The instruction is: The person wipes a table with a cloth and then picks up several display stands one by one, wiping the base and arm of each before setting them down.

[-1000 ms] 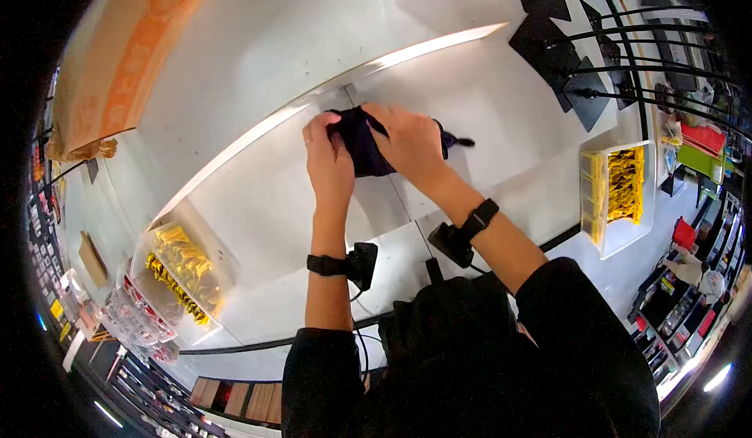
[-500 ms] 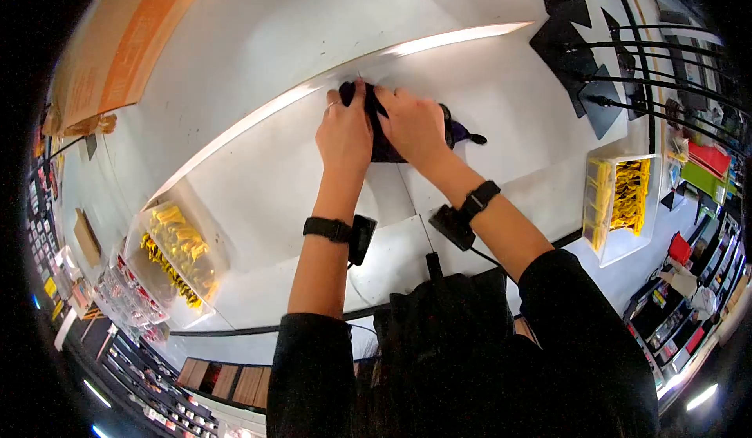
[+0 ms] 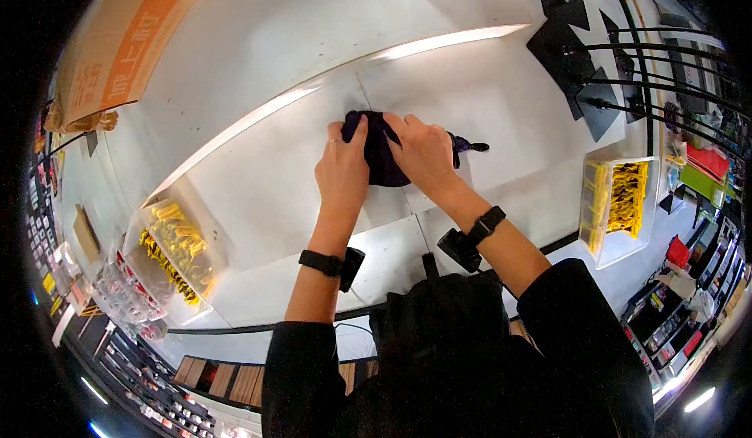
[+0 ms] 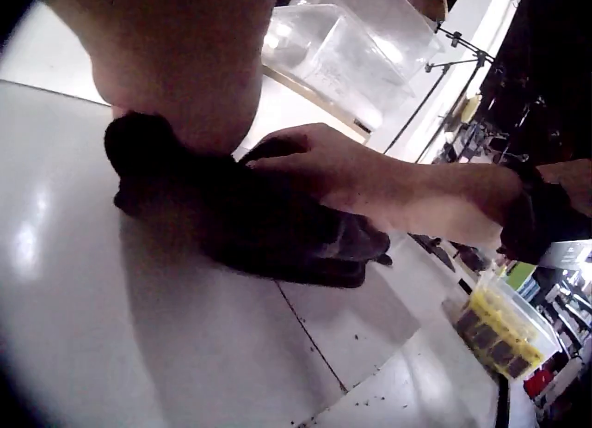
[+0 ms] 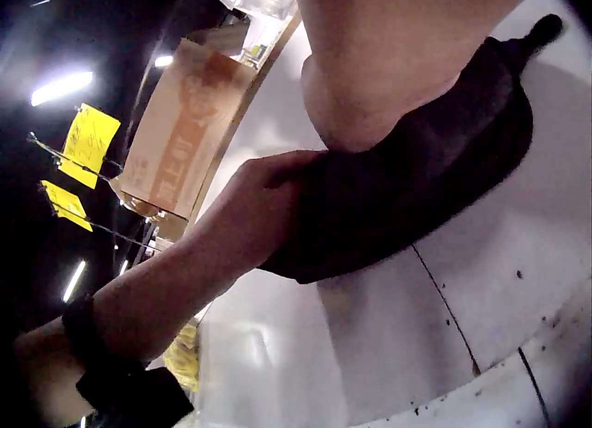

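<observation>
Dark purple-black cloth (image 3: pixel 384 160) lies bunched between the two hands on the white table. At its left end the left hand (image 3: pixel 342 164) pinches the fabric between thumb and fingers. The right hand (image 3: pixel 423 152) grips the cloth's upper middle, thumb against the fabric. A narrow dark strap end pokes out to the right of the right hand. In the left wrist view the cloth (image 4: pixel 268 225) hangs in folds below both hands; the right wrist view shows its long curved lower edge (image 5: pixel 407 206). The fingertips are partly hidden in the fabric.
Clear bins of yellow packets stand at the left (image 3: pixel 180 242) and right (image 3: pixel 619 199). A cardboard box (image 3: pixel 125 46) is at the back left. Black plates on rods (image 3: pixel 564 54) stand at the back right. A raised ledge (image 3: pixel 258 117) runs behind the cloth.
Compared with half a second ago, both hands and the cloth sit lower in the head view, nearer the body. Both hands have kept hold of the fabric.
</observation>
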Action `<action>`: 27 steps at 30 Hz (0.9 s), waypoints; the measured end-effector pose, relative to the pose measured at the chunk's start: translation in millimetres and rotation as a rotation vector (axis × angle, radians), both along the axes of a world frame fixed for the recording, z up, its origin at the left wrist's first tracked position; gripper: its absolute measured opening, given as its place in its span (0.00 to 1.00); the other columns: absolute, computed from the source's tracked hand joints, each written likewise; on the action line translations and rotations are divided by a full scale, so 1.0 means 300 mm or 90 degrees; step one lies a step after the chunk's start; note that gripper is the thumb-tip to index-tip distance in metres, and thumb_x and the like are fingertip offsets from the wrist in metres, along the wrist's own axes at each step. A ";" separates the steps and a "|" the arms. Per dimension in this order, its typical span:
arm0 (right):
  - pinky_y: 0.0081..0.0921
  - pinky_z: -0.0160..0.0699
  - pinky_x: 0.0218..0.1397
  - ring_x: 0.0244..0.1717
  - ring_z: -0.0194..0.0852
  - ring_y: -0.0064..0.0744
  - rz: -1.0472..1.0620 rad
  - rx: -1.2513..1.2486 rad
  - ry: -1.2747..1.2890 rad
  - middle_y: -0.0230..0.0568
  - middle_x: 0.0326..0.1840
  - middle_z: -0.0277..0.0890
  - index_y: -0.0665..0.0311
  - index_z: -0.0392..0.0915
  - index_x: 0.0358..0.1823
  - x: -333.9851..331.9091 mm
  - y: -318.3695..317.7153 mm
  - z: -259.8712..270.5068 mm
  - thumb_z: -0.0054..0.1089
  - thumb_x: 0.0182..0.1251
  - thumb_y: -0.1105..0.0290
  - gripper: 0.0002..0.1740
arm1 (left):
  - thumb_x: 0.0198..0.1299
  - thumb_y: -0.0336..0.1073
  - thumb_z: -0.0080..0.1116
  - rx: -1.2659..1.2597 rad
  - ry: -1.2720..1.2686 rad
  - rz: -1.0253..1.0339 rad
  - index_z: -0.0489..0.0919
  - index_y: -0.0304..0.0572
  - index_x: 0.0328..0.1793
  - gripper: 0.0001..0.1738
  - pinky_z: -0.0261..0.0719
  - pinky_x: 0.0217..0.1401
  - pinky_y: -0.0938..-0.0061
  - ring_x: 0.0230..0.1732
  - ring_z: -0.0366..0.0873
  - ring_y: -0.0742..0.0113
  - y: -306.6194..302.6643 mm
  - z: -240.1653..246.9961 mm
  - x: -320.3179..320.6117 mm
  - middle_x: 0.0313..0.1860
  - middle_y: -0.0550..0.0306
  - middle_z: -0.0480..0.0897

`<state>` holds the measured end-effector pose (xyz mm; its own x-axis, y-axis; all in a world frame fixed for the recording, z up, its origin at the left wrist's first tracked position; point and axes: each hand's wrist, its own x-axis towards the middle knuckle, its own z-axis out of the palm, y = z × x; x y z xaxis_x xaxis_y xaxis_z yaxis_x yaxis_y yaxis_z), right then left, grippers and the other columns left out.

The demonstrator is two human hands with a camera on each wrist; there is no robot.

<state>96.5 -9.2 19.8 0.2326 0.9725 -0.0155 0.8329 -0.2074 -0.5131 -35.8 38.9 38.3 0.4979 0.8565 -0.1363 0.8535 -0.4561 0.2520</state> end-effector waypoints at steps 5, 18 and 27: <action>0.36 0.76 0.29 0.27 0.75 0.45 -0.011 -0.011 -0.026 0.40 0.27 0.74 0.54 0.74 0.44 0.013 0.090 -0.023 0.58 0.55 0.63 0.15 | 0.54 0.28 0.48 0.061 0.063 -0.038 0.73 0.55 0.60 0.25 0.80 0.29 0.67 0.37 0.78 0.57 0.106 -0.026 0.026 0.48 0.47 0.70; 0.36 0.72 0.30 0.29 0.74 0.41 0.024 0.036 -0.086 0.37 0.28 0.72 0.56 0.71 0.37 -0.008 0.105 -0.065 0.61 0.48 0.66 0.14 | 0.54 0.28 0.49 0.050 -0.003 -0.011 0.65 0.55 0.67 0.31 0.80 0.30 0.64 0.39 0.76 0.53 0.078 -0.075 0.057 0.48 0.48 0.70; 0.35 0.74 0.30 0.26 0.75 0.40 0.036 -0.025 -0.079 0.38 0.30 0.73 0.55 0.72 0.41 -0.017 0.004 -0.059 0.59 0.50 0.66 0.15 | 0.58 0.31 0.46 -0.025 -0.003 0.032 0.65 0.56 0.68 0.28 0.80 0.33 0.65 0.44 0.77 0.50 -0.063 -0.071 0.030 0.51 0.46 0.69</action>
<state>91.3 -8.2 2.0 0.1802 0.9832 -0.0288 0.9004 -0.1767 -0.3976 -26.8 20.1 16.8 0.4554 0.8742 -0.1684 0.8737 -0.4025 0.2734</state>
